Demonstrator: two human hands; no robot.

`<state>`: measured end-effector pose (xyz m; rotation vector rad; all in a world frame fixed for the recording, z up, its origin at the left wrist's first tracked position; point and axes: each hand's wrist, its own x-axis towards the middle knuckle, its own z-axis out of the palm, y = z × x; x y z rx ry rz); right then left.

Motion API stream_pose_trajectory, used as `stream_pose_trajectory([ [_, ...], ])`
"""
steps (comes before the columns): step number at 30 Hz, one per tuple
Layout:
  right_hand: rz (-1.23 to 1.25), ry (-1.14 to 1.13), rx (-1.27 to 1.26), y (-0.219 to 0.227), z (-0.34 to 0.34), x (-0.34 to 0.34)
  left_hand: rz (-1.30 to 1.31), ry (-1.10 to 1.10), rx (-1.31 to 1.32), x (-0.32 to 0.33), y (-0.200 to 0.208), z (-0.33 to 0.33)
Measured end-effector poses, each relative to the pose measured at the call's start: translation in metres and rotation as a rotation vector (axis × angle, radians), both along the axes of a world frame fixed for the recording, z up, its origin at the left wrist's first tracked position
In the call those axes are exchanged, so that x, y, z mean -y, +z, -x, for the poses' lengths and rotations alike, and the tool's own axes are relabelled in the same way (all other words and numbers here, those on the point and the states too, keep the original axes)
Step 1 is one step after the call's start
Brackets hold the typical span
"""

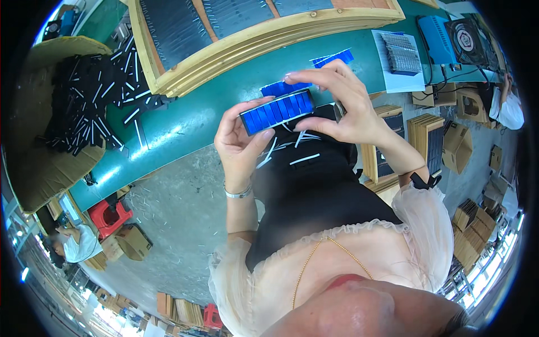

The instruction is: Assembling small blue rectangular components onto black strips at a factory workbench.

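My left hand (242,135) grips the left end of a small rectangular panel with blue strips and a dark edge (278,112), thumb below and fingers along the top. Close around the right end is my right hand (351,104), its thumb and fingers spread wide apart; whether the thumb touches the panel's lower edge I cannot tell. Just behind the panel lies a row of blue strips (275,90) on the green table (219,73). Farther back rests another group of blue strips (339,57). Thin white strips (306,159) lie on my black apron (320,191).
Stacked wooden frames (275,36) holding dark panels stand at the back. A cardboard box (56,182) at left spills black pieces with white strips (95,104). At right are a stack of thin pieces (400,54), a blue device (436,39) and a black fan (466,40).
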<state>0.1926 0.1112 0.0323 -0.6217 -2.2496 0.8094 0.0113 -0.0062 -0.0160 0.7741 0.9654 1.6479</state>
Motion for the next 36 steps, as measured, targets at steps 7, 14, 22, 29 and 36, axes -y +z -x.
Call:
stream_pose_trajectory([
  [7,0.007,-0.002,-0.069,-0.002,-0.001,0.001,0.029,-0.003,-0.089,-0.003,0.006,-0.002],
  [14,-0.019,-0.017,-0.137,-0.005,-0.006,0.002,0.064,0.021,-0.266,-0.006,0.007,-0.005],
  [22,-0.079,-0.162,0.040,-0.003,-0.060,-0.022,0.159,0.063,-0.495,-0.008,-0.008,0.006],
  [29,0.011,-0.230,0.324,-0.065,-0.099,-0.077,0.191,0.108,-0.436,-0.004,-0.010,0.015],
  [36,-0.177,-0.212,0.431,-0.079,-0.099,-0.085,0.183,0.146,-0.476,0.005,-0.013,0.019],
])
